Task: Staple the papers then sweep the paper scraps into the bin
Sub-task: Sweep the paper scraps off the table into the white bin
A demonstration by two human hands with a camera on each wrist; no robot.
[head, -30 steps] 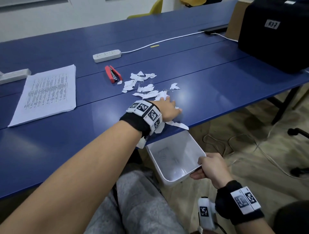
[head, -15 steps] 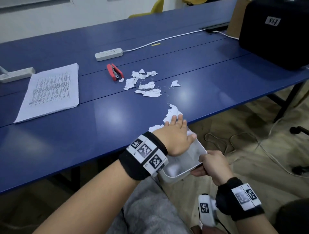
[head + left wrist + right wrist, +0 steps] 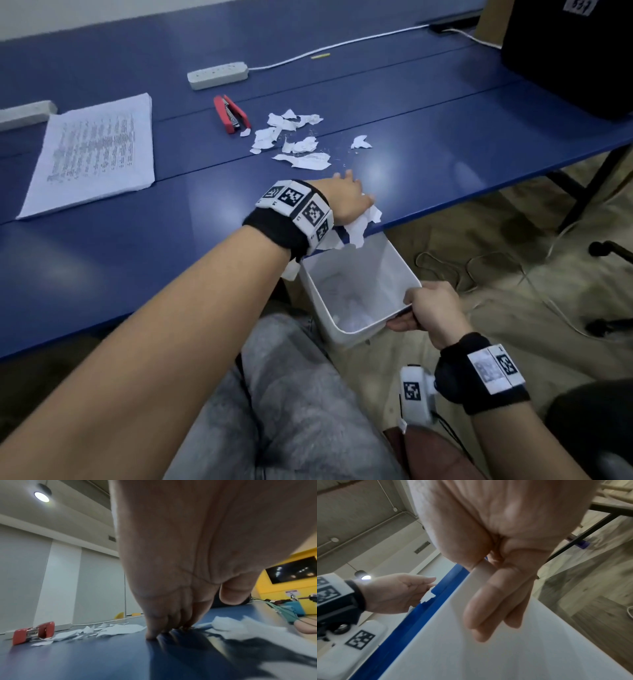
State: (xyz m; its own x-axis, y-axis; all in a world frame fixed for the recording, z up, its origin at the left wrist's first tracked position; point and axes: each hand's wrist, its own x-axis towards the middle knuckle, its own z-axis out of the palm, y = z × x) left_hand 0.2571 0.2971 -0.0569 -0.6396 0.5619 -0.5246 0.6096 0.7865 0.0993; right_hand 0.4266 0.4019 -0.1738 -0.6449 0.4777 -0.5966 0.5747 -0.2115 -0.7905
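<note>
no text legible, papers' (image 3: pixel 96 150) print blurred

Your left arm stretched forward, your left hand (image 3: pixel 346 202) palm-down with fingers (image 3: pixel 154 632) straight and tips touching the worktop (image 3: pixel 171 212) at its near edge, your right hand (image 3: pixel 433 308) lower, fingers (image 3: pixel 488 608) curled in a grip, both wrists banded.

Long blue table (image 3: pixel 428 113) across the upper frame, seams running left to right. Wood-look floor (image 3: pixel 513 240) at lower right — loose cables (image 3: pixel 445 263) trailing over it. Round ceiling lamp (image 3: pixel 41 496) at upper left, pale wall panels (image 3: pixel 68 581) beneath, yellow wall (image 3: pixel 281 592) at right edge.
</note>
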